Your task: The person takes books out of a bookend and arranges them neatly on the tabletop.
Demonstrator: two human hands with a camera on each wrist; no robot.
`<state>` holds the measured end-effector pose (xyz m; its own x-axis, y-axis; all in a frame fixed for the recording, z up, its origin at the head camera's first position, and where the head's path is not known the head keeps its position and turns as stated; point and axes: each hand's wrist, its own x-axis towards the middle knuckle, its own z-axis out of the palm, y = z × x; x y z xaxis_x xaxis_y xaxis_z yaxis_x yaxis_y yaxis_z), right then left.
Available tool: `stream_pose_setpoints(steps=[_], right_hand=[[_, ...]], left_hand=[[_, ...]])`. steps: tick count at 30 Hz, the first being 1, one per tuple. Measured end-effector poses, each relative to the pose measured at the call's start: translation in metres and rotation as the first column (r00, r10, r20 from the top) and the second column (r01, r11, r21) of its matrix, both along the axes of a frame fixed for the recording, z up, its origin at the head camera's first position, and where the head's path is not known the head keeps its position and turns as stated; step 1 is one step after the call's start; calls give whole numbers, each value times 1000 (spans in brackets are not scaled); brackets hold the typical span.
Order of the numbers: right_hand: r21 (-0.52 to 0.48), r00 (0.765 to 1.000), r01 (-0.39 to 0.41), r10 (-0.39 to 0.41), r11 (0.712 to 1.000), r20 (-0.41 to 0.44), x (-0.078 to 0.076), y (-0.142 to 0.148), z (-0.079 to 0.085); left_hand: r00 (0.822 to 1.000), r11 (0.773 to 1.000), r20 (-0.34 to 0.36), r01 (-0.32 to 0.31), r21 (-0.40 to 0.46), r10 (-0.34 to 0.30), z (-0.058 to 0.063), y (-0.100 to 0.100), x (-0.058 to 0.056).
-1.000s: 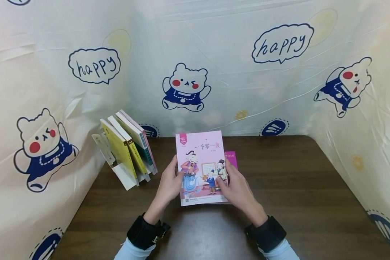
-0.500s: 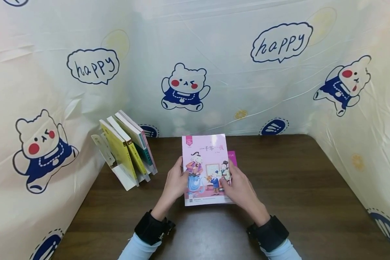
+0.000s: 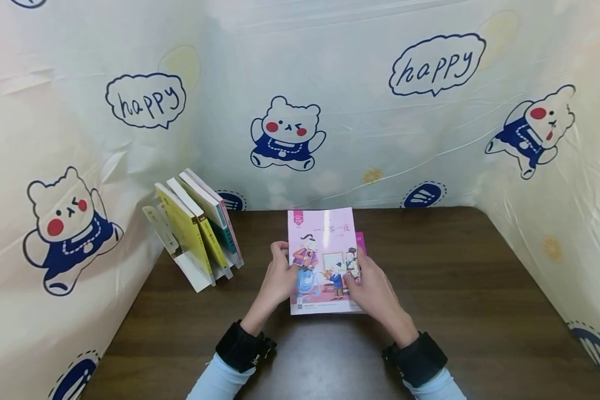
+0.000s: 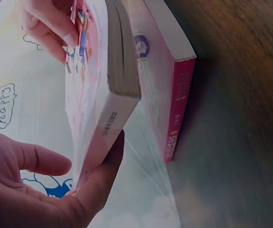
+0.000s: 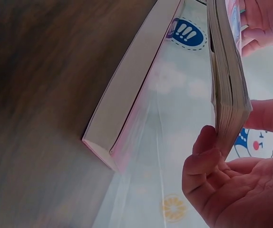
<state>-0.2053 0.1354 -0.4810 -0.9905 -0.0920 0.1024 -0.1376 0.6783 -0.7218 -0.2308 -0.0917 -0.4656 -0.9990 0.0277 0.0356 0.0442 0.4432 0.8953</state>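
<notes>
A pink picture-covered storybook is held up in the middle of the head view, cover facing up. My left hand holds its spine side; in the left wrist view the fingers wrap under the white-and-pink spine, thumb by the cover. My right hand grips the opposite edge, thumb on the cover and fingers curled beneath the page block. Below lies a thick magenta book on the table, mostly hidden from the head view. A visible gap separates the two books in both wrist views.
Several books stand leaning in a white bookend at the table's left back. The dark wooden table is bordered at its back and sides by a pale curtain printed with bears and "happy" bubbles.
The storybook has shifted right and slightly nearer, covering more of the magenta book. My left hand has travelled right with it; the right hand has moved only a little.
</notes>
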Motion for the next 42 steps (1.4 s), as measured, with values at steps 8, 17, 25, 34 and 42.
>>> stream_pose_setpoints(steps=[8,17,25,34,42], right_hand=[[5,999,38,-38,999,22,-1,5,-3],[7,998,55,-56,998,43,-3,9,-5],[-9,996,59,-58,998,70,-3,10,-8],[23,995,56,-57,998,77,-5,12,-9],[51,995,53,-58,997,83,-9,13,-11]], left_hand=[[999,999,1,33,-14,-33,-2,7,-3],[999,997,-5,51,-51,-52,-5,13,-6],[997,992,-2,77,-100,-77,-6,15,-4],[993,984,25,114,-134,-112,-11,16,-5],[983,973,79,176,-146,-166,-13,14,-9]])
